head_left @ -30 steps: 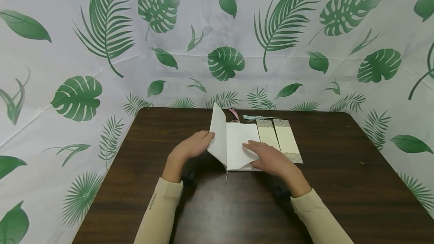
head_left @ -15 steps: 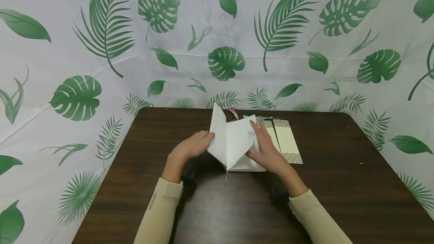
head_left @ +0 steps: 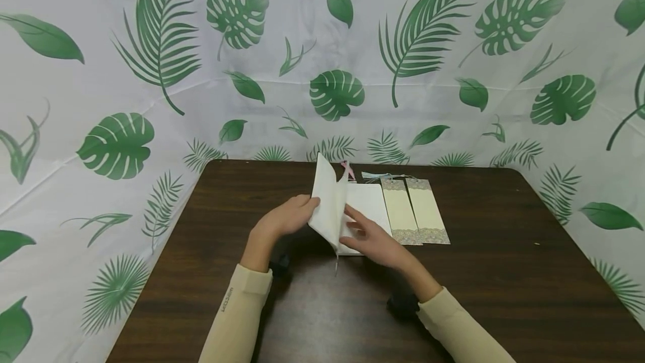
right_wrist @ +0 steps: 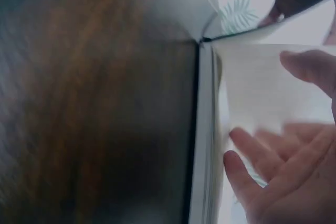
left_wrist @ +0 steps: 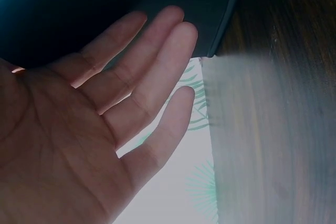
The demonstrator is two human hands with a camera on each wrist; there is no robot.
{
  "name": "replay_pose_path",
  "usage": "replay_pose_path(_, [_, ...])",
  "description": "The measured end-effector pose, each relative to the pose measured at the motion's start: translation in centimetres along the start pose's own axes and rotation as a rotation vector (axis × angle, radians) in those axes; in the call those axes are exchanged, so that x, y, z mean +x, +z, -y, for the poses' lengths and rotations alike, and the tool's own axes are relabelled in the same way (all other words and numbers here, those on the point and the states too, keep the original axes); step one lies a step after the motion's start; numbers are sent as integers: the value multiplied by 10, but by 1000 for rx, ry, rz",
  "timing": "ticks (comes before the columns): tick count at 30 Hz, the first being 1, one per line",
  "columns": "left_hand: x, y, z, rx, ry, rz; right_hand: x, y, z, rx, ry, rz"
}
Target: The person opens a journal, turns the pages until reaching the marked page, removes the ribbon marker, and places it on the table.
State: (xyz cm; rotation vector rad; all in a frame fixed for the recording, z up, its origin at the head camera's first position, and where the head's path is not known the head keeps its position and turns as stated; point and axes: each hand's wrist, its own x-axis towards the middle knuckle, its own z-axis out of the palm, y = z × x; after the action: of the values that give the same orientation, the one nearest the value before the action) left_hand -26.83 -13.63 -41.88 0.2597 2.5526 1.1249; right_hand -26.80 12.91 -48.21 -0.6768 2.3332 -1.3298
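A lined notebook lies open on the dark wooden table, its left side raised at a slant. My left hand holds up that side, with the thumb on the page and the fingers behind the dark cover. Over the notebook's right half is my right hand, palm facing left. Its fingers are loosely extended against a standing leaf near the fold; the thumb stands apart from them. From the bottom of the spine hangs a thin ribbon.
To the notebook's right lie two cream bookmarks with patterned ends, side by side. Their pale blue tassel points left. A pink tassel shows behind the notebook. A leaf-print cloth hangs beyond the table's back edge.
My right hand first lifted a leaf from the right page, then swept it leftward to the raised side. The left hand has stayed in place, and more of the bookmarks shows.
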Motion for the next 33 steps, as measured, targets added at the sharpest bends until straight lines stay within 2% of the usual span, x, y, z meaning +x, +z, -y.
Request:
replay_pose_path(4, [0, 0, 0, -23, 20, 12, -3, 6, 2, -126, -45, 40])
replay_pose_path(8, [0, -1, -1, -52, 37, 25, -5, 8, 5, -207, -40, 61])
replay_pose_path(15, [-2, 0, -5, 55, -47, -42, -4, 8, 6, -254, -55, 85])
replay_pose_path(26, [0, -6, 1, 111, -20, -82, -4, 1, 2, -287, -44, 51])
replay_pose_path(33, [0, -7, 1, 91, -19, -77, -6, -13, 0, -380, 8, 109])
